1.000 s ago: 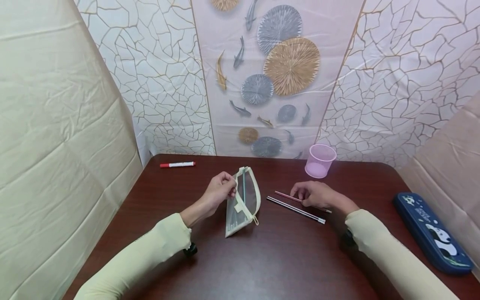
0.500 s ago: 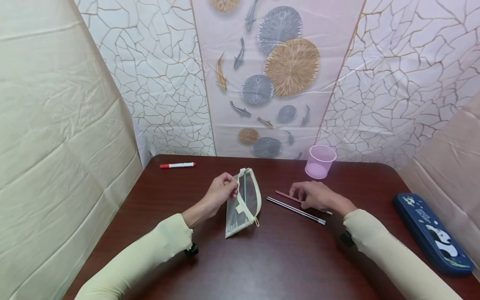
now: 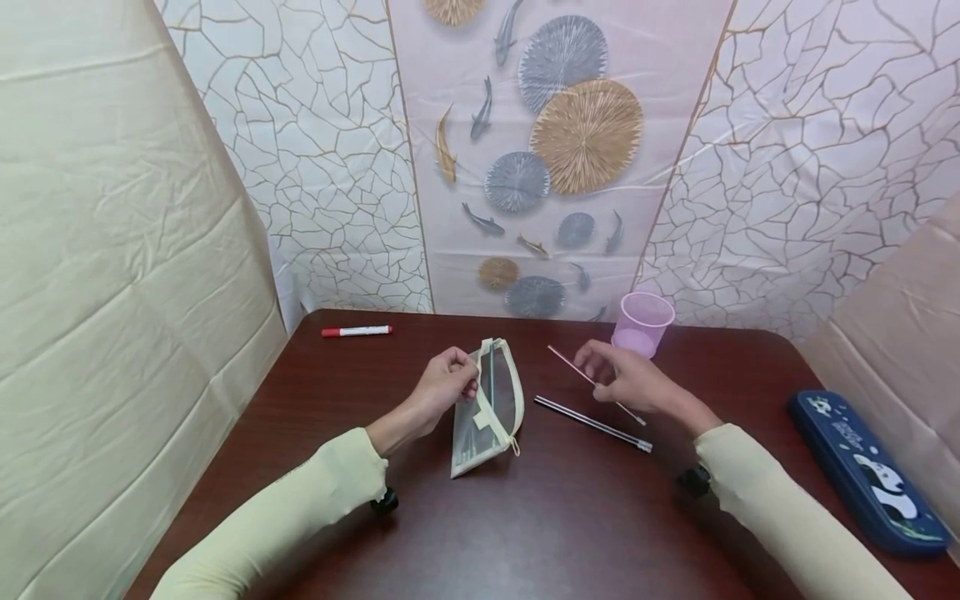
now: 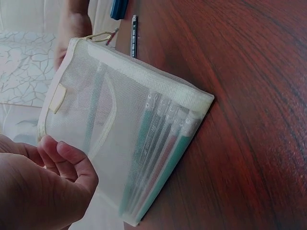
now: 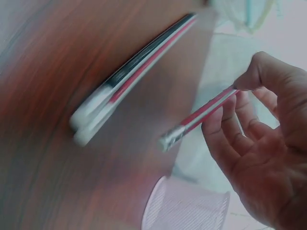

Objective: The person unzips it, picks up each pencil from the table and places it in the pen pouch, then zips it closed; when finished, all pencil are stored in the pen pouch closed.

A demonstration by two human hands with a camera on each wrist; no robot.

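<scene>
My left hand (image 3: 442, 385) pinches the upper edge of a see-through mesh pencil case (image 3: 467, 442) with cream trim, its mouth spread apart. Several pencils (image 4: 163, 153) with pale eraser ends lie inside it, seen through the mesh in the left wrist view. Between thumb and fingers, my right hand (image 3: 628, 379) pinches a red-and-white striped pencil (image 5: 206, 112), raised off the table. Below it two pencils (image 3: 592, 423), one dark and one red-striped in the right wrist view, lie side by side on the table.
A pink mesh pencil cup (image 3: 643, 325) stands behind my right hand. Along the right edge lies a blue panda pencil case (image 3: 870, 471). At the back left of the brown table (image 3: 517, 533) is a red-and-white marker (image 3: 357, 331).
My right hand has lifted the striped pencil from the table and moved slightly away from me. The left hand keeps its grip on the pencil case, almost still.
</scene>
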